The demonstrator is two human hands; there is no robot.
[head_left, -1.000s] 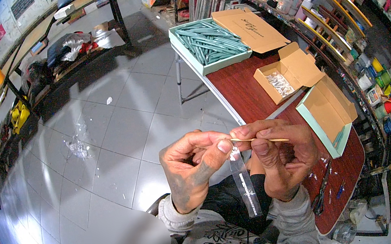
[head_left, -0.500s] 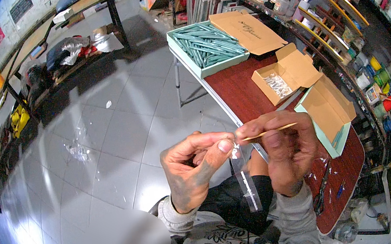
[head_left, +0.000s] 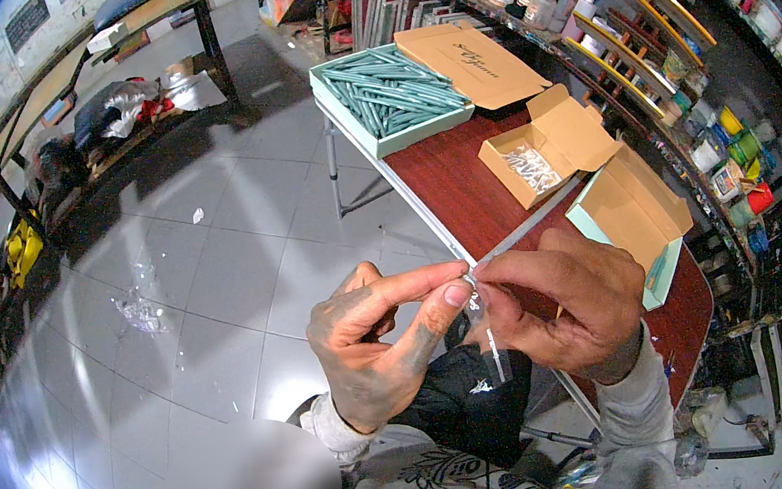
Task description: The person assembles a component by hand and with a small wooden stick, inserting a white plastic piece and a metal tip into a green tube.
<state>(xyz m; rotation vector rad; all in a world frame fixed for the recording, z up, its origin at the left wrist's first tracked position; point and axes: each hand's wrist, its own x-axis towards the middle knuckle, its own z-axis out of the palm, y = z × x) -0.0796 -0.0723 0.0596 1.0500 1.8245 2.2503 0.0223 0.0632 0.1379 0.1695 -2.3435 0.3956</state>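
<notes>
In front of my lap my two hands meet, fingertip to fingertip. A narrow clear plastic strip (head_left: 495,355) with white marks hangs down from between them. My left hand (head_left: 360,340) is closed, pinching the top of the strip between thumb and forefinger. From the other side my right hand (head_left: 577,303), also closed, pinches at the same top end. A thin wooden stick (head_left: 559,312) is tucked in the right hand's fingers, with only a short bit of it showing. The fingertips hide the exact upper edge of the strip.
A dark red table (head_left: 426,173) stands to the right. On it are a mint box (head_left: 430,131) of green pen-like sticks, a small brown carton (head_left: 508,176) with white pieces, and an open mint box (head_left: 662,280). Paint-pot shelves (head_left: 519,18) line the far right.
My right hand has turned and come in against the left fingertips. The wooden stick, lying level across its fingers before, is now mostly hidden. The whole view has shifted slightly.
</notes>
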